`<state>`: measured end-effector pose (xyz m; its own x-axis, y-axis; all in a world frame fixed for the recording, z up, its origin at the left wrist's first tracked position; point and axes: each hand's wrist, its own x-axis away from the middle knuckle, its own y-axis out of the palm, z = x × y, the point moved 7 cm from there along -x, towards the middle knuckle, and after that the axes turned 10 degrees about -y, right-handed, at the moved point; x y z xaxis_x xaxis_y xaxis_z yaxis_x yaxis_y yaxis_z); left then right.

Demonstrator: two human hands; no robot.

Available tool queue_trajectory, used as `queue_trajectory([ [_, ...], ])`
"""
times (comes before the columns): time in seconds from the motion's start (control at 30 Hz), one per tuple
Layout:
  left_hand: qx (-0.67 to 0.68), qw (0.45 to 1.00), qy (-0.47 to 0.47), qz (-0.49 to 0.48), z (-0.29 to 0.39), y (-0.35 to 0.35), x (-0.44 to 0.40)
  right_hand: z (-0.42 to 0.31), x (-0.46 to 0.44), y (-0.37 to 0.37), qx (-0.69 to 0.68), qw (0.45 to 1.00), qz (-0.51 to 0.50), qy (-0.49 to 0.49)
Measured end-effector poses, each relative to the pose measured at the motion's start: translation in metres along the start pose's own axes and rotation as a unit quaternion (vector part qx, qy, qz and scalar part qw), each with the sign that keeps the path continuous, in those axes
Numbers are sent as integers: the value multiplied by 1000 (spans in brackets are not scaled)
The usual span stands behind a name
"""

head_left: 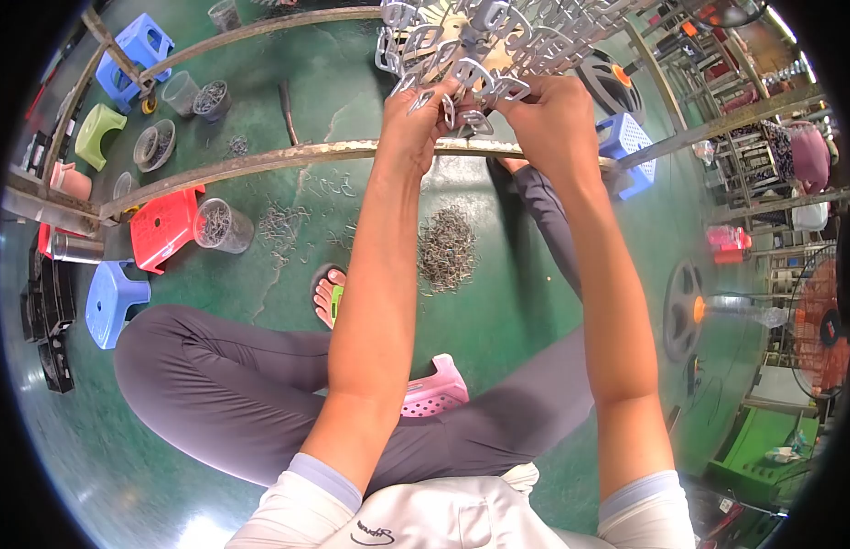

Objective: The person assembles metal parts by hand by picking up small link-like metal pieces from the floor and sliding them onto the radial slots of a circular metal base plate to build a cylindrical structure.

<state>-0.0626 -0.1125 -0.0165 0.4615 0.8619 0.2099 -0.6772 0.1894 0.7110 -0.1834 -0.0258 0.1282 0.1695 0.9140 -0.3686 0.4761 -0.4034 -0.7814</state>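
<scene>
Many grey metal pieces (535, 41) hang in a dense cluster at the top centre, beyond a metal bar of the frame. My left hand (414, 123) is at the cluster's lower left edge, its fingers closed round one of the grey pieces. Close by on the right, my right hand (548, 114) pinches at the same lower edge, with its fingertips partly hidden by the pieces. On the green floor below lies a pile of small metal hooks (447, 249).
A rusty metal frame (306, 154) crosses in front. Red (164, 227) and blue (116, 300) stools stand left, near a clear tub of hooks (224, 227). I sit on a pink stool (436, 392). A fan (818, 325) stands at the far right.
</scene>
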Motion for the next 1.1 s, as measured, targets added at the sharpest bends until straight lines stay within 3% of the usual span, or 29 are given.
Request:
queue_trajectory([
  [0.17, -8, 998, 66, -18, 11, 10, 23, 1, 4, -2, -12, 1000, 12, -7],
  [0.37, -78, 997, 21, 19, 1, 0, 5, 0, 6, -3, -25, 999, -14, 26],
  [0.53, -51, 998, -13, 26, 1, 13, 22, -10, 13, -10, -31, 999, -19, 33],
  [0.63, -63, 997, -29, 31, 3, 12, 27, -7, 30, -31, -70, 993, 95, 25],
  [0.67, -58, 997, -27, 31, 3, 12, 28, -4, 35, -36, -62, 993, 91, 52],
  [0.9, -4, 999, -31, 29, 2, 15, 38, 10, 37, -16, -152, 984, 86, -33],
  [1.1, 7, 998, -57, 10, -3, 10, 37, -7, 36, -42, -48, 990, 100, -82],
])
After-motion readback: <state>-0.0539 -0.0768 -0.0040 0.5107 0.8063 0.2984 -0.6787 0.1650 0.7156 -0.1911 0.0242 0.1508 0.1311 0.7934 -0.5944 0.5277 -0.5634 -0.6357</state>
